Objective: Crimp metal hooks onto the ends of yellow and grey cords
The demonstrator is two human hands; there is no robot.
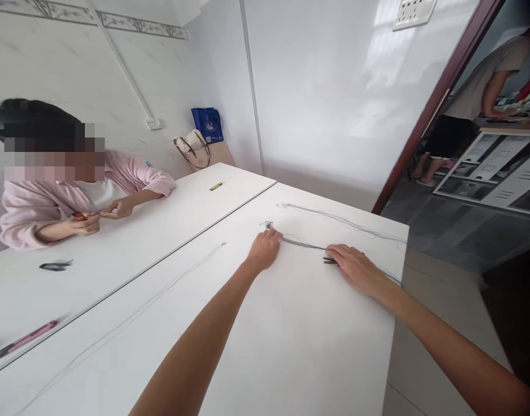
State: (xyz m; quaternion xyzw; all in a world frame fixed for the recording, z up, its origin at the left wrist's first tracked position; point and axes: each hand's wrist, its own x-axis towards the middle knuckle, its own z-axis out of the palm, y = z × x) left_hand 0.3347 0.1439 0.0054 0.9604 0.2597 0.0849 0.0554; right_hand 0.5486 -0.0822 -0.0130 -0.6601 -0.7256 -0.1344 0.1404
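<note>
A bundle of thin grey cords [303, 244] lies across the white table, with a knotted, tangled end [268, 225]. My left hand [265, 249] is closed on the bundle just beside that end. Farther right along the same cords, my right hand [354, 267] rests with its fingertips against them. A small dark two-pronged tool [331, 261] juts out from under this hand's thumb side; the palm hides the rest of it. Past the right wrist, the cords run to the table's edge.
A second cord bundle [343, 219] lies behind, and a thin pair of strands [148, 303] lies at left. Across the table seam, a person in a pink sleeve [22, 222] handles a small item. Pink-handled tool [33, 334], black tool [56, 266] and yellow item [215, 186] lie there.
</note>
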